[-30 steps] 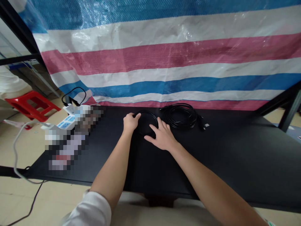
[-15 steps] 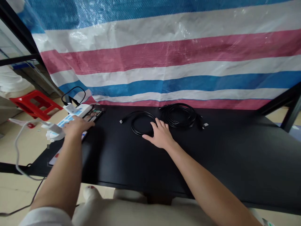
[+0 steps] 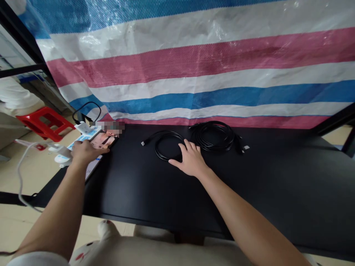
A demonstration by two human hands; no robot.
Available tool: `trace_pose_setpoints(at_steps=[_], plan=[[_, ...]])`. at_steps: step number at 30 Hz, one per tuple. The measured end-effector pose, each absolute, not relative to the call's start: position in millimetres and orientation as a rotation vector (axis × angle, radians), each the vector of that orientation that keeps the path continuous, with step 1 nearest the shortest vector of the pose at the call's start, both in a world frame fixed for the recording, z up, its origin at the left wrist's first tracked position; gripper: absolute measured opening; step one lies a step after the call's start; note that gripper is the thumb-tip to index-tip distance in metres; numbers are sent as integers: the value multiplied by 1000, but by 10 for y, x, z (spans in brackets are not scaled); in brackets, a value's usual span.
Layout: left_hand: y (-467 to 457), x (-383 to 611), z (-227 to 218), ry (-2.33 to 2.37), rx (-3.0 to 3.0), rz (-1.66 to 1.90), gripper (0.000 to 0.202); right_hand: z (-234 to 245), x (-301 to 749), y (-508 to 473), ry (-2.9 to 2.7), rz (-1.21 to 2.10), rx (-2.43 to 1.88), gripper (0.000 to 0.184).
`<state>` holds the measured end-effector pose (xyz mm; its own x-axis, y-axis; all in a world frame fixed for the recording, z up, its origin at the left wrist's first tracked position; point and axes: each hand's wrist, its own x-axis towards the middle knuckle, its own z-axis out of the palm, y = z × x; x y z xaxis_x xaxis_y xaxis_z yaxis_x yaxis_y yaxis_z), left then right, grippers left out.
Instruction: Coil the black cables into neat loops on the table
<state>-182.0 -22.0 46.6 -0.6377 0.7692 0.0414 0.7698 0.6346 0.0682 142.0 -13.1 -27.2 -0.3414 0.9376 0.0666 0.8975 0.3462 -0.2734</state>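
Black cable coils (image 3: 212,136): two | right hand (image 3: 191,160): open grip on smaller coil (image 3: 156,148) | left hand (image 3: 88,151): open grip on blurred device (image 3: 104,140)

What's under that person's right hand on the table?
The right hand rests on a coiled black cable lying on the black table; the stretch of coil beneath the palm is covered and cannot be seen.

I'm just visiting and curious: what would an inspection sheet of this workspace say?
Surface: matte black table.
Job's things: thin black coiled cable; thicker black coiled cable.
Clutter: white power strip with blue sockets; flat glossy printed item, partly blurred.
Grips: right hand lies open on the thin coil; left hand lies open over the strip and printed item.
Cables: white cord; black loop behind the strip.
Surroundings: striped blue, white and pink tarpaulin; red plastic stool.
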Motion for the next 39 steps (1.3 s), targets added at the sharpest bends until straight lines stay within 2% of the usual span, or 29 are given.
trace_pose_setpoints(at_steps=[7, 39], plan=[[-327, -1473, 610, -2910, -1228, -100, 82, -239, 1420, -134, -2400, 299, -1670, 79], [-308, -1477, 589, -2923, -1205, -173, 82, -260, 1418, -130, -2403, 300, -1664, 79]])
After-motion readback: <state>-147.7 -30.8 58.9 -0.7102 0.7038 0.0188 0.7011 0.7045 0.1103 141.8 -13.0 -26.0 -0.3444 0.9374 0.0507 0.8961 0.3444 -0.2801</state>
